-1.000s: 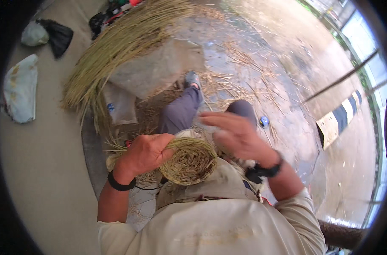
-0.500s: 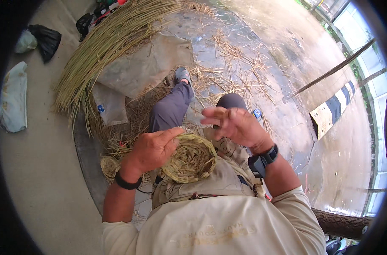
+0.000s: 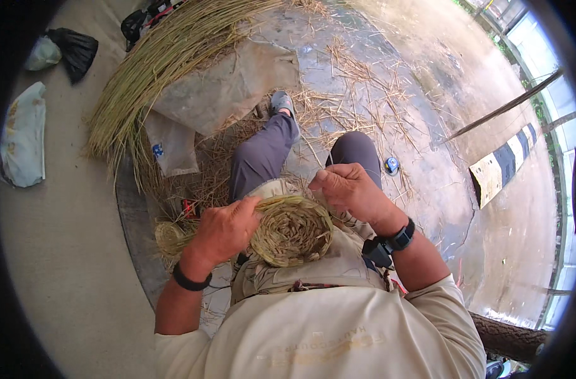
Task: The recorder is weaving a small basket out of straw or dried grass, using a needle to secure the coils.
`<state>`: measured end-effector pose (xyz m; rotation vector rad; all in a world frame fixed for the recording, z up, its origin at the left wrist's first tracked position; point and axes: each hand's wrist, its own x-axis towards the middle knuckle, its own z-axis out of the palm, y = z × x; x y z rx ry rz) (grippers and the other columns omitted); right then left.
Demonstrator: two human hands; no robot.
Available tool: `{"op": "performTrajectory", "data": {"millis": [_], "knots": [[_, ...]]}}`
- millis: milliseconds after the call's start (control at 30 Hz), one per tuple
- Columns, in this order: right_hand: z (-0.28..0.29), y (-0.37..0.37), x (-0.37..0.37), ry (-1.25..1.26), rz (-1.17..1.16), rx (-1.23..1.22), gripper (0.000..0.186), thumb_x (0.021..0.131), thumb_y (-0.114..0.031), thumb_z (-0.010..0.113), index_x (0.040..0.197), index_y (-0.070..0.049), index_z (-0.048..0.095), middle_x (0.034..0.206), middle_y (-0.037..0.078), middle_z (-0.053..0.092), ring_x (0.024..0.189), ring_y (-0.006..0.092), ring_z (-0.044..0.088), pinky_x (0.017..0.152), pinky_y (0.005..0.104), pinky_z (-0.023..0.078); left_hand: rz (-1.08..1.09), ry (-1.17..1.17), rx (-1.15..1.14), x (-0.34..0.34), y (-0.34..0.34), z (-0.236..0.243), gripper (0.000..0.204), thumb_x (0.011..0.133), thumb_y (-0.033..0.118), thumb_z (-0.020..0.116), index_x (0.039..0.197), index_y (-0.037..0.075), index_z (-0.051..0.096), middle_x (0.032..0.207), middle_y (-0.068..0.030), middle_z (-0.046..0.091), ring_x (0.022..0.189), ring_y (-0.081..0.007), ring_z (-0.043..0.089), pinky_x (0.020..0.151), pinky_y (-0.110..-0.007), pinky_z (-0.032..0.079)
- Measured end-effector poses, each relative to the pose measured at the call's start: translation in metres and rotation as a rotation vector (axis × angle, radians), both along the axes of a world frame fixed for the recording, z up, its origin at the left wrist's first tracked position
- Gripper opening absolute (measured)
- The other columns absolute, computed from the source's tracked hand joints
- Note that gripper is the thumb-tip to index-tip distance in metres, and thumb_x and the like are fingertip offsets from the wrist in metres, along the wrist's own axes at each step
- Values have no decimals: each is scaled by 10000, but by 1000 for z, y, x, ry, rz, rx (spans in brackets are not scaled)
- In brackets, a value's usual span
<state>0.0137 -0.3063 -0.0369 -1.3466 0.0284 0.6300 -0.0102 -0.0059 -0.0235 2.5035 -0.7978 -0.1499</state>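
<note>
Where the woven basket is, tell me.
In the head view, the woven basket is just below centre, right of the left hand on its rim and below-left of the right hand.

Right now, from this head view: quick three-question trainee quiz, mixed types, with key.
1. Which hand holds the rim of the shallow, round, straw-coloured woven basket?
2. True or false: the left wrist is bare.
3. The long bundle of green-brown stalks lies (a) ahead and right of the basket, (b) ahead and left of it, (c) inside it.

Key:
1. The left hand.
2. False; a dark wristband circles it.
3. b
</note>
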Motion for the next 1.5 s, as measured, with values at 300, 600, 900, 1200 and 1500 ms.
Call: {"op": "performTrajectory", "data": {"millis": [300,600,900,1200,1500], "knots": [[29,56,50,-709,-164,342,284,1037,-291,612,1003,-14,666,797,65,607,723,253,620,663,405,506,-24,-18,-25,8,-11,-3,335,941,97,625,1263,9,606,1026,-263,720,887,-435,725,717,-481,589],[-1,82,-26,-1074,727,81,207,1033,-136,605,1105,47,670,1271,220,675,1206,361,635,1007,457,529,7,65,-261,11,0,-25,433,982,235,650,1337,-6,589,1154,-260,712,984,-435,716,763,-504,597],[16,14,-14,-1138,613,-195,145,971,-66,631,1047,46,683,1316,229,656,1273,394,616,1067,464,506,209,195,-181,10,-6,-34,255,994,250,656,1006,-4,636,755,-261,656,769,-473,688,657,-525,533],[53,-160,-16,-359,-685,-755,415,1118,-285,516,1409,-5,609,1070,23,699,627,18,461,564,195,394,598,-1,-101,17,42,-38,213,1000,201,637,1072,0,644,850,-259,694,798,-460,697,660,-500,541],[15,20,-33,-929,229,-657,220,919,-119,679,1119,-26,669,805,149,694,677,338,705,583,421,559,471,-39,-181,10,8,-17,252,1001,182,638,1169,-4,653,915,-254,723,866,-443,727,710,-474,574]]}}
